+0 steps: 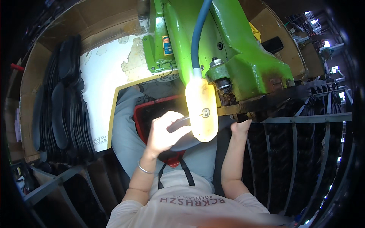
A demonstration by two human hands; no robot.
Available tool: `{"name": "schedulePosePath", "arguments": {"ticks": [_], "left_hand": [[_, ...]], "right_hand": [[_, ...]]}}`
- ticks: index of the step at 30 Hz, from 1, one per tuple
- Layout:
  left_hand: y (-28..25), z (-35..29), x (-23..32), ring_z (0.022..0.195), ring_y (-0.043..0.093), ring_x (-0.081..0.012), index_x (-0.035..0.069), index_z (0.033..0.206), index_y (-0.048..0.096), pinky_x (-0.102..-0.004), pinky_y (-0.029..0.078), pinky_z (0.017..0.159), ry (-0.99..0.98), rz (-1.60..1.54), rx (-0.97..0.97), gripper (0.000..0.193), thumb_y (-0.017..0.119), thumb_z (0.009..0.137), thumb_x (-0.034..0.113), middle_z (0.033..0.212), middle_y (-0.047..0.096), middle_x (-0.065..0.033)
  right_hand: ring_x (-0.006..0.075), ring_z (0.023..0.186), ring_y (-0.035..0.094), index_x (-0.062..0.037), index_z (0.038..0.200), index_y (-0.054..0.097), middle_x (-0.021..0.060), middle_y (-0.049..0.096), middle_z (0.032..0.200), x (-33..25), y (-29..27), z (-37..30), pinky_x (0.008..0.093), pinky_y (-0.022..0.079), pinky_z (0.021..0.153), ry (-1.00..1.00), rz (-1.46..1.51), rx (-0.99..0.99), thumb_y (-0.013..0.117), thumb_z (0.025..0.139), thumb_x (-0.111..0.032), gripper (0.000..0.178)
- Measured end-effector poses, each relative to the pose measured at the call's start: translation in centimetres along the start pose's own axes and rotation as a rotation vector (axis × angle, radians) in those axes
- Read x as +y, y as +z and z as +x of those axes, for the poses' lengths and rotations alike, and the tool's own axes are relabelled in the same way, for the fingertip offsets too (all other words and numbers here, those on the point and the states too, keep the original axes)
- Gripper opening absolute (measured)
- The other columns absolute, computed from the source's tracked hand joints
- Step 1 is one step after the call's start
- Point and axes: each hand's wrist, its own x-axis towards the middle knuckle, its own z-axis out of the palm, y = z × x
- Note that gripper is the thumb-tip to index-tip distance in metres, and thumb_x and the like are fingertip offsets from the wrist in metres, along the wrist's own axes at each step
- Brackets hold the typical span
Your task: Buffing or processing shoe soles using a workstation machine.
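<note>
Below the green machine, my left hand (164,131) grips a dark grey shoe sole (184,143), thumb on one side and fingers on the other. A glowing yellow lamp (202,110) on a blue flexible neck covers part of the sole. My right hand (240,128) is raised to the underside of the machine head (251,79), to the right of the lamp. Its fingers are mostly hidden by dark machine parts, so what they touch does not show. A silver bangle circles my left wrist.
Stacks of black soles (62,110) lie on the white tabletop (100,72) at left, inside cardboard walls (91,22). A red bin (138,117) stands between my knees. Metal racks (308,118) with dark items flank me. A black phone-like object (273,45) rests behind the machine head.
</note>
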Motion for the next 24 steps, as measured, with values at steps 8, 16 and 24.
{"name": "schedulePosePath", "arguments": {"ticks": [8,16,24], "left_hand": [[-6.1,-1.5,-0.9,0.074,0.061,-0.0112,-0.003,0.091,0.058,-0.023,0.049,0.068,-0.209,-0.186,-0.036,0.024,0.072,0.071,-0.005,0.081,0.064,-0.0077],[-7.6,-6.4,-3.7,0.07,0.056,-0.0078,0.001,0.084,0.053,-0.0209,0.045,0.064,-0.193,-0.259,-0.004,0.023,0.073,0.074,0.002,0.077,0.06,-0.0038],[-0.2,-12.1,-6.8,0.066,0.053,-0.0044,0.003,0.075,0.048,-0.0203,0.044,0.056,-0.285,-0.119,-0.031,0.029,0.076,0.072,0.003,0.073,0.057,-0.0025]], "right_hand": [[0.0173,0.094,0.058,0.0027,0.114,0.05,0.0093,0.056,0.109,1.4,5.0,-4.4,0.0288,0.047,0.083,0.001,-0.039,0.031,0.051,0.08,0.005,0.034],[0.0144,0.086,0.058,0.0024,0.109,0.056,0.0064,0.061,0.099,1.4,7.5,-6.1,0.0257,0.045,0.079,-0.044,-0.069,-0.095,0.062,0.075,0.006,0.035],[0.0147,0.084,0.058,0.004,0.099,0.055,0.0084,0.059,0.094,2.6,7.3,-6.1,0.0278,0.047,0.076,0.089,-0.182,-0.215,0.072,0.068,0.006,0.036]]}}
